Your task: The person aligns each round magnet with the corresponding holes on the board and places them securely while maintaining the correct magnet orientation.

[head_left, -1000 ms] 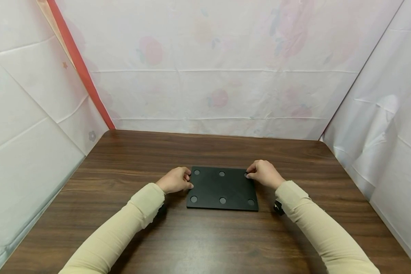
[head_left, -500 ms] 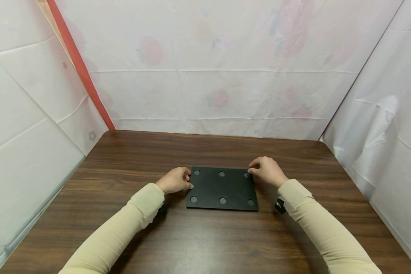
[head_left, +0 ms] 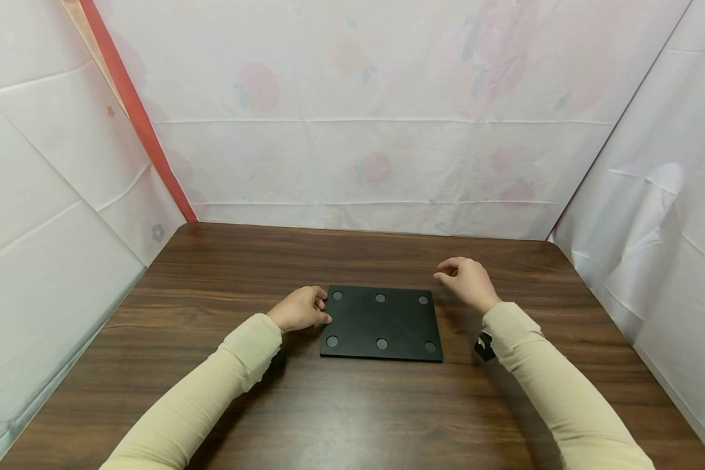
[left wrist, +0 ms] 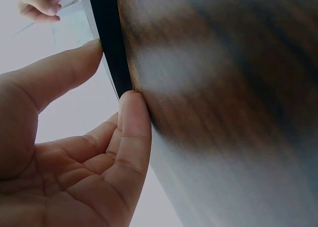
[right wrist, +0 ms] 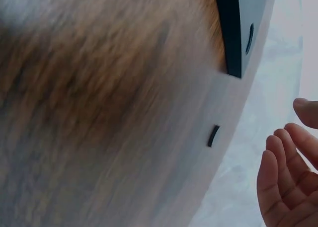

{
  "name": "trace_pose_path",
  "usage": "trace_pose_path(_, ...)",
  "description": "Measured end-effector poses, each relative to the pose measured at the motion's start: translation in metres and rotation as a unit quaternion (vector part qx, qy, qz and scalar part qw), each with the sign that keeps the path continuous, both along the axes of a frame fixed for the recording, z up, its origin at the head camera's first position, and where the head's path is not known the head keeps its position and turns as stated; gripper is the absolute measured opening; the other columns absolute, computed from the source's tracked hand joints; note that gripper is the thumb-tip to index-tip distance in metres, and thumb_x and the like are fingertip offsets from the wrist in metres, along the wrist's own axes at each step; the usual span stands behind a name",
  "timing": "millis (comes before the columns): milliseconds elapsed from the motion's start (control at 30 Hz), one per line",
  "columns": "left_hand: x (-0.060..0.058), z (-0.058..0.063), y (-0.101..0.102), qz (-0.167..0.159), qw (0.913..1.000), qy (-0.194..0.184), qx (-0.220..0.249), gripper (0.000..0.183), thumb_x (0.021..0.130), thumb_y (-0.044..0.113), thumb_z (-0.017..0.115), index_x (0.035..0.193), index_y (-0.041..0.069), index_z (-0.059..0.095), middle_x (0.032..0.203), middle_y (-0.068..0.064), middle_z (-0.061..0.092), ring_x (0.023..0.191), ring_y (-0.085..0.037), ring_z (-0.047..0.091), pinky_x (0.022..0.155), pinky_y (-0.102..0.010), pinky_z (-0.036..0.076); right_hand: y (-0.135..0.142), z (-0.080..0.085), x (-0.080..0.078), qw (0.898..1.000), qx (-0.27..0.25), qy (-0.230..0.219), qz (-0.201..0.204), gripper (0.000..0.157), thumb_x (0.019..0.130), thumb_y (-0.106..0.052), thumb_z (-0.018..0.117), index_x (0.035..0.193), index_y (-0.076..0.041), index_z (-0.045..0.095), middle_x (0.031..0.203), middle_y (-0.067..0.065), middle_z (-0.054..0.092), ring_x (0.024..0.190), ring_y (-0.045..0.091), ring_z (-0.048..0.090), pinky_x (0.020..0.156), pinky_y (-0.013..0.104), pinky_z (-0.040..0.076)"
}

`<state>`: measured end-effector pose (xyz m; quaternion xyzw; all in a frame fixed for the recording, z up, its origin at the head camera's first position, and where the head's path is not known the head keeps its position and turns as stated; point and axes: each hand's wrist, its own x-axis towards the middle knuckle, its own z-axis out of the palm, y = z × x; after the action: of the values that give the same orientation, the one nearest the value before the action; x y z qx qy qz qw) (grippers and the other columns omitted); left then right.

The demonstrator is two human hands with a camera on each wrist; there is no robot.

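A flat black rectangular board [head_left: 382, 320] with several grey round spots lies on the table. My left hand [head_left: 299, 308] is at the board's left edge; in the left wrist view, the thumb [left wrist: 82, 60] meets its upper edge and a fingertip [left wrist: 133, 105] meets its side, holding it lightly. Beyond the far right corner, my right hand [head_left: 467, 282] hovers apart from the board, fingers loosely bent and nothing between them. The right wrist view has the board's corner [right wrist: 233, 58] at the top and the loosely bent fingers [right wrist: 278, 182] at the right.
The brown wood-grain table [head_left: 352, 418] has white patterned cloth [head_left: 329, 156] hanging behind it and along both sides. A red strip [head_left: 135, 104] runs down the left corner. A small dark curved mark [right wrist: 213, 136] shows beyond the board in the right wrist view.
My right hand has come off the board's far right corner and moved outward and away to the right, uncovering the round spot there. The left hand and the board have stayed in place.
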<state>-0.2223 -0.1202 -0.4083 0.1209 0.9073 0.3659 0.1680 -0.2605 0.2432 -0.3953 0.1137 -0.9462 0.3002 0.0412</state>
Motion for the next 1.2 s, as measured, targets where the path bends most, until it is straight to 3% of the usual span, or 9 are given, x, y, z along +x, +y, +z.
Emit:
trace_pose_path(333, -0.001, -0.001, 0.000, -0.001, 1.0000, 0.002, -0.001, 0.053, 0.089, 0.008, 0.074, 0.134, -0.009, 0.052, 0.105, -0.010, 0.059, 0.089, -0.020, 0.056, 0.079, -0.036, 0.048, 0.019, -0.012, -0.014, 0.999, -0.017, -0.002, -0.031, 0.040, 0.097, -0.022, 0.068, 0.128, 0.001, 0.064, 0.108, 0.018, 0.066, 0.095, 0.033, 0.064, 0.079, 0.048, 0.052)
trace_pose_path(633, -0.003, -0.003, 0.000, -0.001, 1.0000, 0.003, -0.003, 0.052, 0.089, 0.008, 0.075, 0.133, -0.008, 0.053, 0.104, -0.009, 0.060, 0.087, -0.020, 0.056, 0.078, -0.036, 0.048, 0.032, -0.020, -0.020, 0.999, -0.018, -0.026, -0.032, 0.044, 0.098, -0.023, 0.066, 0.133, 0.002, 0.059, 0.116, 0.022, 0.064, 0.101, 0.036, 0.063, 0.084, 0.051, 0.052)
trace_pose_path(933, -0.002, -0.003, 0.000, -0.002, 1.0000, 0.004, -0.003, 0.052, 0.089, 0.009, 0.075, 0.133, -0.008, 0.053, 0.104, -0.009, 0.060, 0.087, -0.020, 0.056, 0.078, -0.036, 0.049, 0.036, -0.025, -0.024, 0.998, -0.020, -0.054, -0.028, 0.039, 0.097, -0.019, 0.067, 0.129, 0.003, 0.062, 0.113, 0.021, 0.066, 0.092, 0.032, 0.065, 0.078, 0.047, 0.053)
trace_pose_path(1200, -0.002, -0.003, 0.000, 0.000, 1.0000, 0.002, -0.003, 0.051, 0.089, 0.008, 0.075, 0.133, -0.008, 0.053, 0.105, -0.010, 0.060, 0.088, -0.020, 0.056, 0.079, -0.036, 0.049, 0.034, -0.027, -0.027, 0.997, -0.008, -0.069, -0.025, 0.035, 0.095, -0.017, 0.069, 0.124, 0.003, 0.067, 0.114, 0.022, 0.067, 0.099, 0.036, 0.063, 0.085, 0.050, 0.051)
